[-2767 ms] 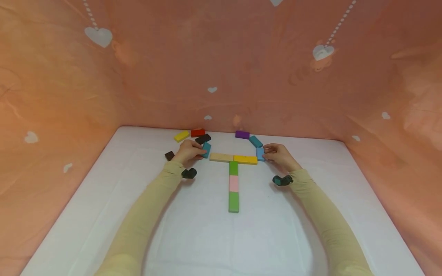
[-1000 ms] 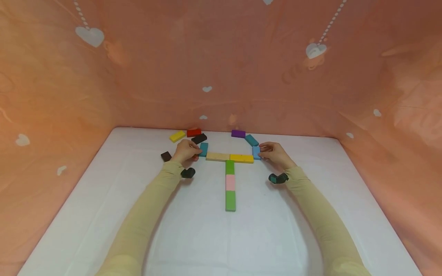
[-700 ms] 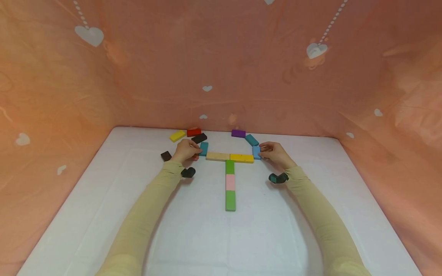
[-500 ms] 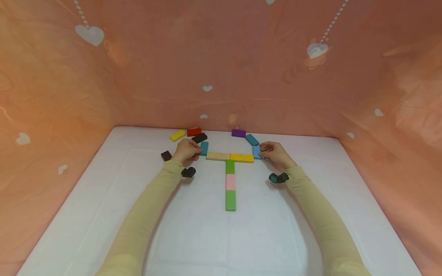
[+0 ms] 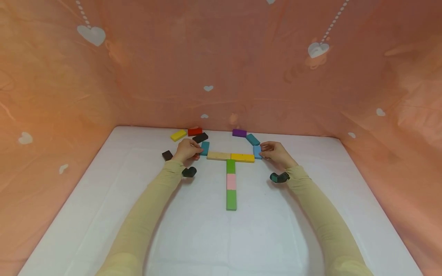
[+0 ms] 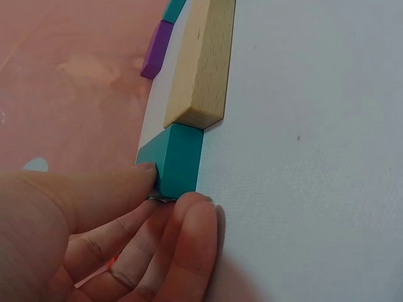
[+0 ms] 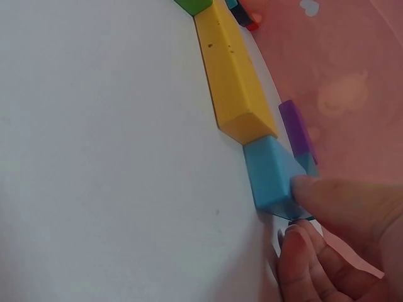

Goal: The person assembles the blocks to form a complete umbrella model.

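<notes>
My left hand (image 5: 187, 150) pinches a teal block (image 6: 182, 160), thumb on its upper face and fingertips at its outer side. That block meets the left end of a natural wood block (image 6: 211, 69). On the other side my right hand (image 5: 277, 153) pinches a light blue block (image 7: 267, 173) at the right end of a yellow block (image 7: 233, 75). The wood and yellow blocks lie end to end, forming a bar. Below the bar run a green block (image 5: 230, 166), a pink block (image 5: 231, 181) and another green block (image 5: 231, 200) in a straight column.
A second teal block (image 5: 253, 139) and a purple block (image 5: 239, 133) curve up from the light blue one. At back left lie a yellow block (image 5: 178, 135), a red block (image 5: 195, 132) and a black block (image 5: 200, 137). A dark block (image 5: 167, 155) sits beside my left wrist.
The teal block in my left hand has turned from a slant to nearly straight and moved right against the wood block. My right hand keeps its place at the light blue block.
</notes>
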Demonstrator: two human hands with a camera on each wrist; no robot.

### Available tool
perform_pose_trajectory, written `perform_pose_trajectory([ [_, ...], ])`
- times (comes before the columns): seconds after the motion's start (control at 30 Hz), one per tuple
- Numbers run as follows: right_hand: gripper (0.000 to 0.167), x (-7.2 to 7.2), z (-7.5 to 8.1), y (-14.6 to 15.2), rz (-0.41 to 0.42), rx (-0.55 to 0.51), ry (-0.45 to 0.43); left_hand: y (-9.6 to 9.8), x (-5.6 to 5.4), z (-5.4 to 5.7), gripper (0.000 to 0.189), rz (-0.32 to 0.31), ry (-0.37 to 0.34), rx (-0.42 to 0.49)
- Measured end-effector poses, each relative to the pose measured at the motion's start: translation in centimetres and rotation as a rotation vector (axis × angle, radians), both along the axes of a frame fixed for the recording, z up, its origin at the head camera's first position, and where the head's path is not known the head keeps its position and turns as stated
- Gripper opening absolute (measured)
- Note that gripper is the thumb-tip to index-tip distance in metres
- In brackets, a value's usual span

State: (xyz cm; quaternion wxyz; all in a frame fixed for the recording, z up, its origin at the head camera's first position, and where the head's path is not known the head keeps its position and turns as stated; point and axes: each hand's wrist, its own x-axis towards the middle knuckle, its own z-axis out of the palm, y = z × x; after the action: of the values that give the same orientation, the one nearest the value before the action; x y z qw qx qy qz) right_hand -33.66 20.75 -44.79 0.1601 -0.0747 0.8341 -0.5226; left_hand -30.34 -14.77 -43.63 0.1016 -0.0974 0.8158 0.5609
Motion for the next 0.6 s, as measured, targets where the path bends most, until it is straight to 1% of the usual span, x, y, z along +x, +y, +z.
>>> perform_pose_trajectory([
  [0.1, 0.044, 0.04, 0.00, 0.01, -0.001, 0.004, 0.006, 0.01, -0.16, -0.16, 0.022, 0.004, -0.008, 0.001],
  [0.2, 0.044, 0.06, 0.09, 0.02, 0.004, 0.013, 0.011, 0.08, -0.13, -0.17, 0.022, 0.007, 0.000, 0.001],
  [0.4, 0.044, 0.09, 0.14, 0.02, -0.006, 0.022, -0.008, 0.23, 0.28, 0.04, 0.022, 0.007, 0.016, -0.001],
  [0.6, 0.044, -0.01, 0.03, 0.01, -0.009, 0.002, -0.020, 0.25, 0.53, 0.07, 0.022, 0.011, 0.029, -0.008],
])
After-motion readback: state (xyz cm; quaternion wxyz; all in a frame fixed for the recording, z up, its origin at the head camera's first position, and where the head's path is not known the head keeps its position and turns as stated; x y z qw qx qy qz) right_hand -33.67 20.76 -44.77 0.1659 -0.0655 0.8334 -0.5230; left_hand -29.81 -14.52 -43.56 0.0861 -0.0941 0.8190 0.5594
